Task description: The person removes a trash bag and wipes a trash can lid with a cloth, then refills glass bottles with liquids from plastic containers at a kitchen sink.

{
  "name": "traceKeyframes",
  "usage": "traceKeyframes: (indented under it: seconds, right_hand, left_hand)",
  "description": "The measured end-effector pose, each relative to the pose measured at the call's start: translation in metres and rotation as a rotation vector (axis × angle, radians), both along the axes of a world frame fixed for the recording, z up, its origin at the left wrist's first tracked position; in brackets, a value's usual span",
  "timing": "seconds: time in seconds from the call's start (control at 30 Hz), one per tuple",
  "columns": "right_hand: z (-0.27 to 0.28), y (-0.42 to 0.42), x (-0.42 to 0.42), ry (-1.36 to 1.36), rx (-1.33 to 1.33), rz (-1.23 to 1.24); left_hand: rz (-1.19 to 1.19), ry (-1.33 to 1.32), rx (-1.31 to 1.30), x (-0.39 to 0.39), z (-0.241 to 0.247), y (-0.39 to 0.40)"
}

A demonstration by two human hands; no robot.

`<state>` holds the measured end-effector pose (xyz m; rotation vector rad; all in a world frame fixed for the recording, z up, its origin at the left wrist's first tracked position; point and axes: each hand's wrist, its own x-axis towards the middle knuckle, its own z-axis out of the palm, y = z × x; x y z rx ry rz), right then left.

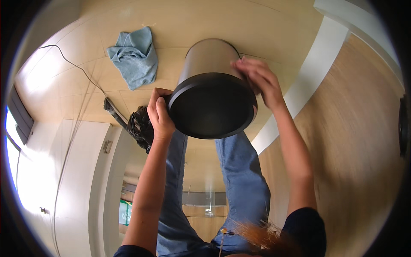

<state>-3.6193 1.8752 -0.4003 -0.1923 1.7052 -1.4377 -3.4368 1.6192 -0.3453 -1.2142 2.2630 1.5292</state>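
Observation:
A cylindrical metal bin (210, 59) is tilted in front of me, its round black end (213, 106) facing up toward the camera. Whether that end is the lid or the base, I cannot tell. My left hand (159, 112) grips the black rim at its left side, thumb on the outside. On the right, my right hand (260, 78) is blurred and lies against or just beside the metal wall, holding nothing. The far end of the bin points away from me, above the floor tiles or resting on them.
A crumpled blue cloth (133, 59) lies on the beige floor (170, 64) at the upper left. Near my left wrist are a black plastic bag (140, 127) and a dark bar-shaped thing (115, 112) with a cord (74, 64). A white cabinet (80, 160) stands left; a white raised strip (308, 86) runs along the right.

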Motion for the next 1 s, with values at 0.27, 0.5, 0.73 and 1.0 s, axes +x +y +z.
traceKeyframes:
  seconds: [0.27, 0.5, 0.73, 1.0]
  right_hand:
    - [-0.085, -0.03, -0.019, 0.384, -0.14, 0.185]
    - [0.013, -0.012, 0.081, 0.22, 0.079, -0.305]
    - [-0.047, -0.047, 0.032, 0.344, -0.135, -0.06]
    - [-0.037, -0.032, 0.108, 0.176, 0.158, -0.423]
  left_hand:
    - [0.131, 0.005, 0.116, 0.021, -0.015, 0.017]
    - [0.609, 0.002, 0.303, 0.082, -0.017, 0.013]
    - [1.057, 0.008, 0.39, 0.094, -0.02, 0.036]
    - [1.227, 0.037, 0.479, 0.08, -0.008, 0.048]
